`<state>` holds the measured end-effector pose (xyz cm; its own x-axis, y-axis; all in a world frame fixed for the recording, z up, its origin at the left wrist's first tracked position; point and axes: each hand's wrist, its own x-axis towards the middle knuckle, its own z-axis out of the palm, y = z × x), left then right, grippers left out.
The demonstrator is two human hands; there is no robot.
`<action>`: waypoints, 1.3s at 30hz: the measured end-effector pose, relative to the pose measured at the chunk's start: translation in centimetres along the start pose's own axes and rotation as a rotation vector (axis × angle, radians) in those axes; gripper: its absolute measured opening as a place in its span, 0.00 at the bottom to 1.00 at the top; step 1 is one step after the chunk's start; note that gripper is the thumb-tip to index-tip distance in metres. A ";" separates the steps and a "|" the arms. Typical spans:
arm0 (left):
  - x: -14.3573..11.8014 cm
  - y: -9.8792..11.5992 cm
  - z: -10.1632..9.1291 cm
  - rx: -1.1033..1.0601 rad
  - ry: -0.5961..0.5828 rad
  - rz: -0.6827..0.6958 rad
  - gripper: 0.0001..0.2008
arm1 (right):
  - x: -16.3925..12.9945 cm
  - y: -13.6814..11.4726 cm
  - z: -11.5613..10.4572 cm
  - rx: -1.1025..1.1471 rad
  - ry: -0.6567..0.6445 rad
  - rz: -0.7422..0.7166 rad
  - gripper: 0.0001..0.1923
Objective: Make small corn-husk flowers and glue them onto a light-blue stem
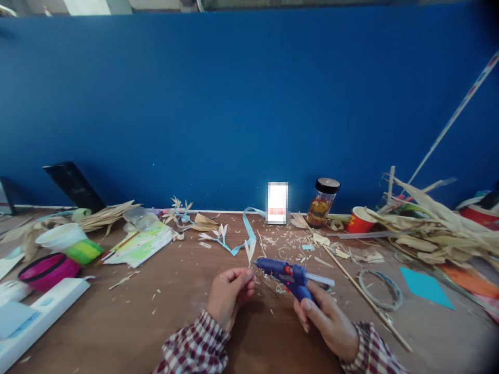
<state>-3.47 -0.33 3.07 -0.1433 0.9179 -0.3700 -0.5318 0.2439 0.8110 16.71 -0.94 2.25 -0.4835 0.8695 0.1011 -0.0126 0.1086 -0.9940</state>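
Note:
My left hand (230, 293) pinches a small pale husk petal (250, 250) upright between its fingertips. My right hand (325, 319) grips a blue hot glue gun (286, 274) by the handle, a glue stick jutting from its back. The gun's nozzle points left and sits close beside the base of the petal. Both hands hover low over the brown table (156, 322). A light blue ribbon (245, 231) lies just behind the petal.
Dried corn husks (429, 228) pile at the right with a red paper cup (359, 221) and a black-lidded jar (323, 202). A thin wooden stick (362, 291), a wire ring (380, 290), a pink bowl (47, 270) and a white power strip (35, 317) lie around.

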 end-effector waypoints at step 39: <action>0.0 0.0 0.0 0.016 -0.010 0.028 0.11 | 0.1 0.1 -0.2 -0.041 -0.012 0.013 0.22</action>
<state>-3.47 -0.28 3.10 -0.1495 0.9275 -0.3427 -0.5140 0.2232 0.8283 16.79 -0.74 2.15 -0.4940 0.8650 0.0876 0.0293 0.1173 -0.9927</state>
